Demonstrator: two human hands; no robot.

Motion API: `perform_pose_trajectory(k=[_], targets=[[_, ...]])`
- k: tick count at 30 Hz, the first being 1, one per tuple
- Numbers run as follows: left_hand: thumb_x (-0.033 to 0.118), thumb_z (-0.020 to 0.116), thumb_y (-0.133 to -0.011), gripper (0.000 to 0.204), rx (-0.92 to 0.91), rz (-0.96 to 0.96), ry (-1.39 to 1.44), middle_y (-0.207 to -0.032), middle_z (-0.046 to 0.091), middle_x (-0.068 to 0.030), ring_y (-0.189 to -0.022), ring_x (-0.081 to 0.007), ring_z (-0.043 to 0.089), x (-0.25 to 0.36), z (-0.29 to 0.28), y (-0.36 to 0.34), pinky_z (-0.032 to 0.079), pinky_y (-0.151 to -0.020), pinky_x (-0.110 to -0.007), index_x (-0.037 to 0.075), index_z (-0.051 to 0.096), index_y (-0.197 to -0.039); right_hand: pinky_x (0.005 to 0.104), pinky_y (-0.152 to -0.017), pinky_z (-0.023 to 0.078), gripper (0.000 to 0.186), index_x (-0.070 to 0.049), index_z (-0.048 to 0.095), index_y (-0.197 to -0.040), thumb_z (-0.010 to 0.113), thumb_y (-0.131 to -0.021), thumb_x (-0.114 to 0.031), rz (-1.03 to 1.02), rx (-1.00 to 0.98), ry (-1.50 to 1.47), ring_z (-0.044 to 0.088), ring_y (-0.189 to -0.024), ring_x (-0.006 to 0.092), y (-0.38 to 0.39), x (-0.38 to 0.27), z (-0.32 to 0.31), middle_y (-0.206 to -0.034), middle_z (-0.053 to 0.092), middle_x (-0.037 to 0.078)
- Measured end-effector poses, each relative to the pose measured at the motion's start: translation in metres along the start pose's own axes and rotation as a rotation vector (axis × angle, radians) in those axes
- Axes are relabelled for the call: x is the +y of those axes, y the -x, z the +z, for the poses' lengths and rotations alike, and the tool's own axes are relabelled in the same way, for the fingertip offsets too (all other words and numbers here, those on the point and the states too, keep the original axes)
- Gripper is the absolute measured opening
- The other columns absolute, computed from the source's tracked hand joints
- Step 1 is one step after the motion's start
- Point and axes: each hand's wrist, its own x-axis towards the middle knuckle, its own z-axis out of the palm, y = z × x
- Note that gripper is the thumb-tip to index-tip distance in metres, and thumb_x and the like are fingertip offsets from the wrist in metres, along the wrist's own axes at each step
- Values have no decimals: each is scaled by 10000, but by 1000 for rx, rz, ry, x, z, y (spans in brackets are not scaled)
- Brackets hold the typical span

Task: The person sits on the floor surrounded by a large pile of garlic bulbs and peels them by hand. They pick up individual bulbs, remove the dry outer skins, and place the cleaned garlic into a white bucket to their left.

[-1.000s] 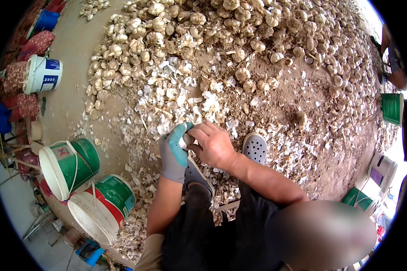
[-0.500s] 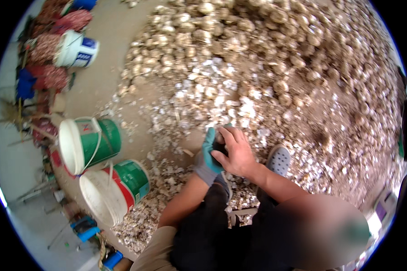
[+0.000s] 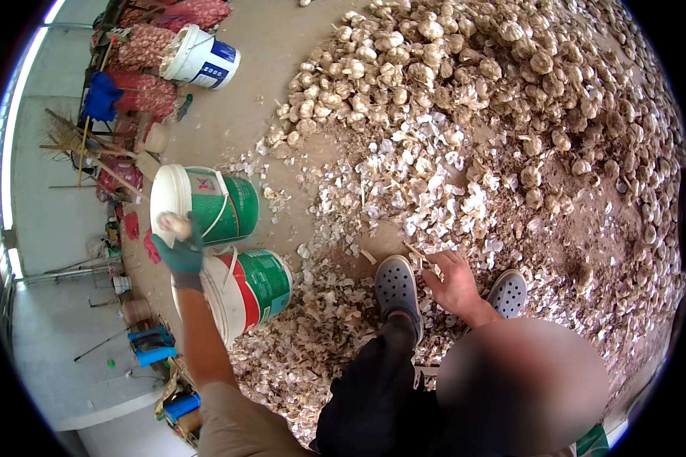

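Observation:
My left hand (image 3: 181, 257), in a green glove with a grey cuff, is stretched out to the left at the mouth of a green and white bucket (image 3: 240, 207). A pale garlic bulb (image 3: 175, 224), smeared by motion, is between its thumb and fingers. My bare right hand (image 3: 454, 283) hangs low between my two grey clogs (image 3: 397, 286), its thumb and fingers apart. A thin dry stalk (image 3: 415, 250) shows just beyond its fingertips; whether they touch is unclear. Loose white garlic skins (image 3: 442, 186) cover the ground past this hand.
A large heap of garlic bulbs (image 3: 511, 57) spreads across the far side and right. A second bucket, red, green and white (image 3: 263, 288), lies nearer on the left. Farther left are a white and blue bucket (image 3: 209, 59), filled net sacks (image 3: 141, 93) and a broom (image 3: 68, 133).
My hands, together around something half a second ago, are now apart. The left has swung left to the bucket with the garlic bulb; the right has moved right. The view has shifted.

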Motion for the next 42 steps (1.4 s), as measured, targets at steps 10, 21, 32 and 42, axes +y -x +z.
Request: perform_pose_trajectory(k=[10, 21, 32, 42], targets=[[564, 538, -938, 721, -50, -432, -483, -1257, 589, -173, -1111, -285, 598, -167, 43, 27, 497, -960, -387, -3, 486, -1381, 472, -761, 510, 264, -5, 674, -973, 624, -894, -252, 422, 29, -124, 630, -850, 408, -10, 51, -2, -920, 671, 206], [604, 563, -911, 753, -818, -765, -622, -1198, 635, -174, -1073, -265, 642, -376, 187, 167, 526, -940, -393, -6, 519, -1351, 344, -701, 594, 224, -115, 702, -1072, 657, -864, -47, 640, 540, 470, 655, -916, 256, -58, 164, -118, -1160, 627, 93], [499, 409, -1025, 453, -437, -1202, 176, -1003, 638, -52, -956, -172, 618, -390, 206, 162, 518, -872, -332, 100, 612, -1094, 394, -815, 519, 166, -85, 709, -929, 716, -773, -27, -240, 346, -27, 610, -865, 276, -32, 32, -44, -877, 667, 63], [530, 489, -988, 532, -564, -838, -7, -1000, 671, -85, -726, -157, 629, -357, 227, 174, 496, -571, -275, 58, 570, -1221, 246, -598, 470, 149, 18, 679, -1033, 609, -957, -89, 723, 595, -988, 562, -661, 95, -55, 46, -29, -798, 667, 44]])
